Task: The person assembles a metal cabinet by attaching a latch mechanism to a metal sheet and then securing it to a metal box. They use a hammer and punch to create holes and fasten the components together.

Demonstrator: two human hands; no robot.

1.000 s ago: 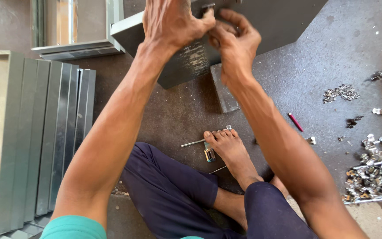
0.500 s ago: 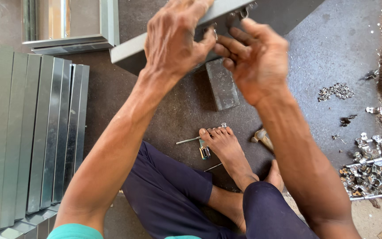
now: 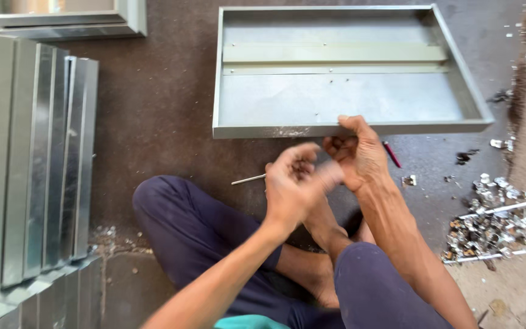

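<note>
A shallow grey sheet-metal tray (image 3: pixel 336 100) lies flat on the dark floor with its open side up and a flat strip riveted across its inside. My right hand (image 3: pixel 360 155) is at the tray's near wall, with the thumb on the rim and the fingers curled below it. My left hand (image 3: pixel 296 183) hovers just in front of it, blurred, fingers loosely bent, apart from the tray and with nothing seen in it. I sit cross-legged in dark blue trousers (image 3: pixel 202 237), one bare foot under my hands.
Folded metal channels (image 3: pixel 31 164) stand in a row at the left, and another metal frame (image 3: pixel 68 18) lies at the top left. A thin metal rod (image 3: pixel 248 179) and a red marker (image 3: pixel 392 154) lie near my hands. Metal scraps (image 3: pixel 494 225) are heaped at the right.
The tray, held up tilted in both hands before, now lies flat on the floor. My left hand has come off it and drawn back; my right hand stays at its near wall.
</note>
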